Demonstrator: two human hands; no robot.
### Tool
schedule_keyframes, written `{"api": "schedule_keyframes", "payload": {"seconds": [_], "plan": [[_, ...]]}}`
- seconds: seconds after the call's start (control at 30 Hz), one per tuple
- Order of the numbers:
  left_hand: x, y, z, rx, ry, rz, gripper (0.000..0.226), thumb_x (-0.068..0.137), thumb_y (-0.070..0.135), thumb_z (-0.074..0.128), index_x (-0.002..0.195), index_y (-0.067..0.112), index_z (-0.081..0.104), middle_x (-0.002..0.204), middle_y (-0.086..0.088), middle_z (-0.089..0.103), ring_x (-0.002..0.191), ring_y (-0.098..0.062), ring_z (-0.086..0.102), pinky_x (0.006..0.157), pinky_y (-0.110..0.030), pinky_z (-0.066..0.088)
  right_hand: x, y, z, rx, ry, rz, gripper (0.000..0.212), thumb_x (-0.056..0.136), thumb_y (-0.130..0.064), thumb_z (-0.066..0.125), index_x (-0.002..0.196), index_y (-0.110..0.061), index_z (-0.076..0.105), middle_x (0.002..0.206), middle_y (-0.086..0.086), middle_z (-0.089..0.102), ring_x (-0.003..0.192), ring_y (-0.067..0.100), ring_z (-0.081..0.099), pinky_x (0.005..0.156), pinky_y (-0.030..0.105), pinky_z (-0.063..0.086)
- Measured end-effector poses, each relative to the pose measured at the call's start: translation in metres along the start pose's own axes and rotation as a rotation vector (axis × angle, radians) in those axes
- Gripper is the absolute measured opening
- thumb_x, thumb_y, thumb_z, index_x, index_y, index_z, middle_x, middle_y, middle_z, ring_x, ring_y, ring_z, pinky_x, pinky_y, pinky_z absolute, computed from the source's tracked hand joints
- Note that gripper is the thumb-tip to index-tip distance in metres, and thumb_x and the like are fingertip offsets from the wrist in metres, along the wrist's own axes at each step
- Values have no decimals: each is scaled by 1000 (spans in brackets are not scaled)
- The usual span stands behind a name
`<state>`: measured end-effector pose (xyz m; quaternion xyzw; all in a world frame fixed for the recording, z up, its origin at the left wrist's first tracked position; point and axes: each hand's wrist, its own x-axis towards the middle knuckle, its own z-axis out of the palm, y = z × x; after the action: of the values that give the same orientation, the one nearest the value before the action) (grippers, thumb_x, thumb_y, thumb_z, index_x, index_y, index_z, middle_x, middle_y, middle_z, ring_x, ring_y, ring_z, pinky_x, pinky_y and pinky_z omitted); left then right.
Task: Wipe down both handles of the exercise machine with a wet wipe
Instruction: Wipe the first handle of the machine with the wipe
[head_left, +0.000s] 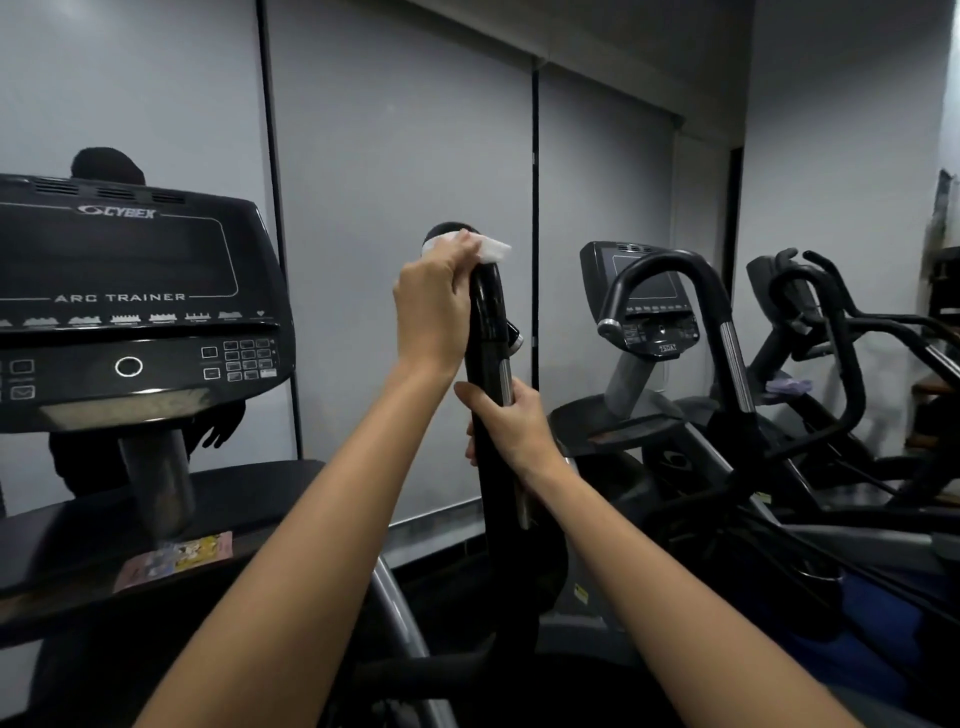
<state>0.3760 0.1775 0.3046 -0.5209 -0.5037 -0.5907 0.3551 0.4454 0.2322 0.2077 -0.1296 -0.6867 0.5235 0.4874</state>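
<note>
Left hand (434, 301) fingers curl round a white wet wipe (483, 248), pressing it against the top of the black upright handle (488, 332). Right hand (511, 426) grips the same handle lower down. Console (130, 291) marked "ARC TRAINER" sits left; another machine (670, 312) stands right.
</note>
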Motion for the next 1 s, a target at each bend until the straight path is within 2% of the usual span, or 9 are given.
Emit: {"api": "schedule_keyframes", "payload": {"seconds": [0.07,0.13,0.2,0.27,0.33,0.43,0.67,0.83,1.0], "plan": [[-12,-2,-6,45,-38,70,34,88,2,47,101,22,71,103,8,70,94,-5,63,77,-9,41,1,2,0,0,1,-3,24,84,-24,68,76,-12,48,63,17,49,43,25,52,44,29,46],[-32,-7,-16,71,-81,164,31,86,-1,50,100,18,70,96,7,69,89,1,58,75,-3,40,0,3,2,13,2,7,24,84,-25,68,76,-12,49,65,18,49,47,26,51,44,28,46],[-52,-12,-24,28,-122,225,26,86,-1,53,101,11,71,104,0,72,96,0,61,83,-8,45,1,2,2,23,14,12,24,84,-25,68,75,-13,49,65,18,49,46,26,51,43,28,46],[-54,-15,-29,-84,-130,157,24,89,1,54,98,12,72,101,3,73,90,-4,67,82,-17,51,1,1,1,30,24,7,24,84,-23,68,76,-13,49,61,17,49,41,25,50,43,28,45],[-32,-19,-26,-214,28,-64,20,91,9,57,103,15,72,95,4,73,81,-1,65,76,-15,51,1,1,1,32,23,9,23,85,-22,68,77,-13,48,59,14,49,38,24,49,42,29,45],[11,-21,-16,-316,148,-310,24,89,17,62,110,7,69,103,-3,71,92,-7,66,89,-24,53,1,0,0,24,13,17,23,86,-23,67,80,-13,47,59,13,50,38,23,50,42,29,45],[-10,-13,1,-289,66,-285,22,90,11,61,110,9,70,108,-3,71,101,-10,66,94,-22,50,-1,2,0,13,8,25,23,85,-23,68,81,-13,47,60,13,50,41,25,50,43,30,47],[-35,-16,-17,-335,6,-177,21,89,10,60,108,8,70,100,7,69,94,-3,67,88,-21,53,-2,0,4,9,47,15,25,85,-21,67,76,-12,46,57,14,48,36,24,49,41,29,45],[24,-33,-15,-266,138,-265,21,90,16,60,106,8,71,102,-7,73,94,-14,69,89,-28,54,-2,-3,3,8,46,23,23,86,-22,66,79,-14,46,59,13,49,36,23,48,40,27,44]]}}
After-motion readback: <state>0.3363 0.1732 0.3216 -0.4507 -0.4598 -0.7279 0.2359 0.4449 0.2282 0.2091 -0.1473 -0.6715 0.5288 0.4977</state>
